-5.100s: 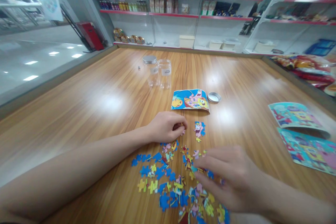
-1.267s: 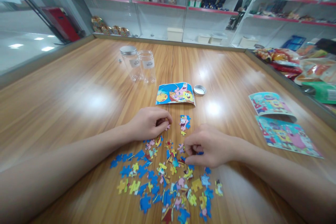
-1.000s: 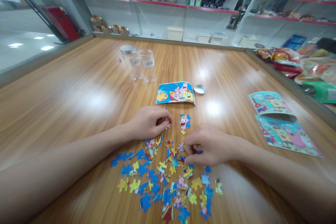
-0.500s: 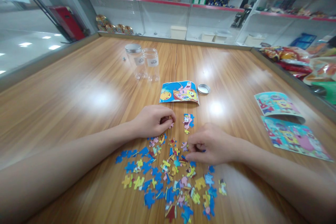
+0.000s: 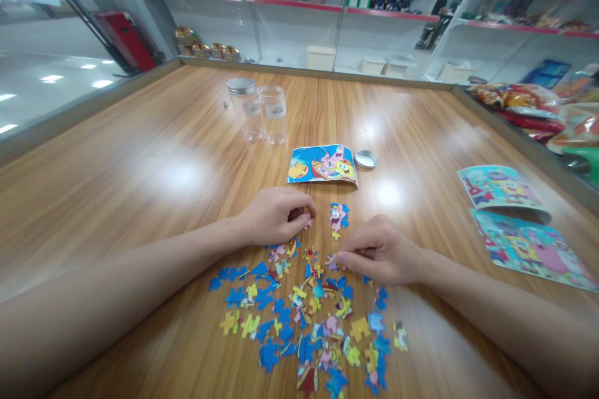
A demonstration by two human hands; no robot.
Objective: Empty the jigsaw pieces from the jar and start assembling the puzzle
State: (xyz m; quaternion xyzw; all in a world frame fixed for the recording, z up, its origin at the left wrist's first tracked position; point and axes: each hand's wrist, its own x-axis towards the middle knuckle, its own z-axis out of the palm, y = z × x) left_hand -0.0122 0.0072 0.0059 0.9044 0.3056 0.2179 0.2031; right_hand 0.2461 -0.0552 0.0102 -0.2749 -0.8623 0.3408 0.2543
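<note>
Several loose jigsaw pieces point(image 5: 309, 318), blue, yellow and pink, lie scattered on the wooden table point(image 5: 154, 174) in front of me. My left hand point(image 5: 276, 217) rests at the pile's far edge, fingers curled round a small piece that barely shows. My right hand point(image 5: 381, 250) hovers over the pile's right side, thumb and fingers pinched on a small piece. Between the hands lies a small joined group of pieces point(image 5: 337, 218) with a pink figure. Just beyond lies the cartoon reference picture point(image 5: 322, 165).
Two clear plastic jars point(image 5: 257, 111), one capped, stand further back, and a loose metal lid point(image 5: 366, 159) lies by the picture. Two more cartoon sheets point(image 5: 515, 218) lie at the right. Snack bags point(image 5: 528, 106) line the right edge. Shop shelves stand behind.
My right hand has lifted slightly off the pile and drawn its fingers into a pinch on a piece. My left hand has stayed where it was. The view shifted a little.
</note>
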